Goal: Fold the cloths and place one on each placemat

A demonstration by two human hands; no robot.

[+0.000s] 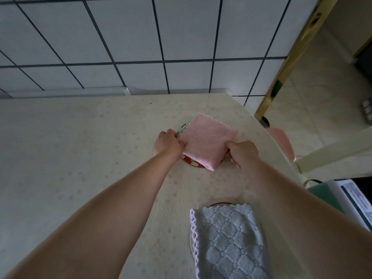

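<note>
A folded pink cloth (207,137) with a green underside edge lies over a round red placemat (193,163), which shows only at its near rim. My left hand (168,143) grips the cloth's left edge and my right hand (242,152) grips its near right corner. Close to me, a folded light-blue quilted cloth (227,240) with a purple trim covers a second round placemat (219,203), of which only a thin rim shows.
The table (80,158) has a cream patterned cover and stands against a white tiled wall (141,37). Its right edge curves away near a pink chair seat (280,139). A green and white container (326,194) sits at the right beside my arm.
</note>
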